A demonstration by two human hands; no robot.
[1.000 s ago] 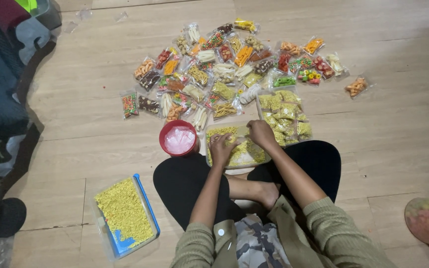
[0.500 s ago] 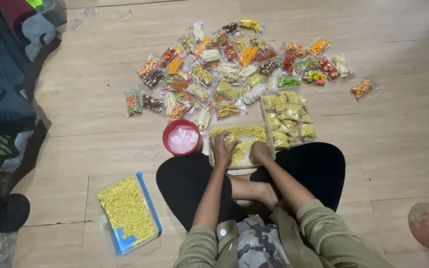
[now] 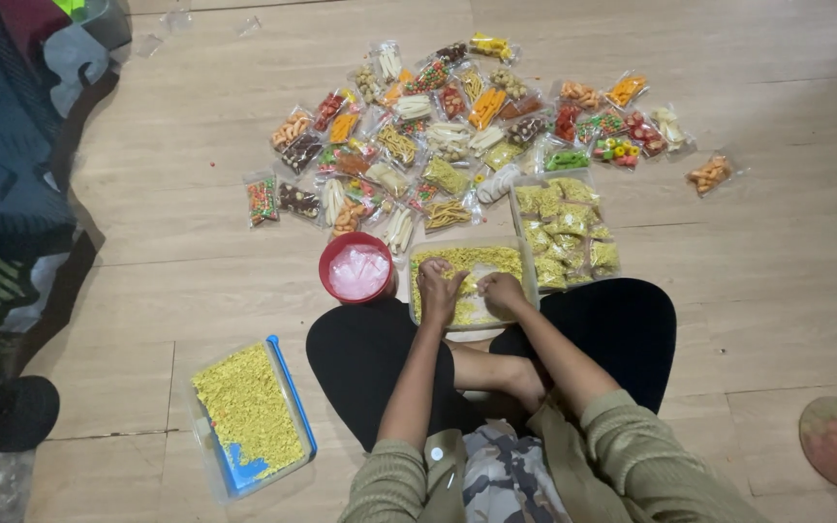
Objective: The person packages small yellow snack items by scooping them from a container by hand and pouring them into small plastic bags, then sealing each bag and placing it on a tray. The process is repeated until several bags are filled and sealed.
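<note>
Both hands, left [image 3: 438, 288] and right [image 3: 502, 291], are curling into the yellow snack in the clear tray [image 3: 422, 254] by the knees, seemingly gathering some, the red bowl [image 3: 356, 268] sitting just left for easy reach.

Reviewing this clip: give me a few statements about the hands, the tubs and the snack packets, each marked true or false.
1. Both hands are in the clear tub of yellow snack pieces: the left hand and right hand rest inside the clear tub. True.
2. The red bowl lies to the right of that tub. False: it sits on its left side, close beside it.
3. A second tub with a blue lid, filled with yellow pieces, lies on the wooden floor by the person's left knee. True.
4. The small packets are stacked in one tall pile. False: they are spread flat over the floor beyond the tub.
5. The left hand holds the red bowl. False: it does not touch it.
</note>
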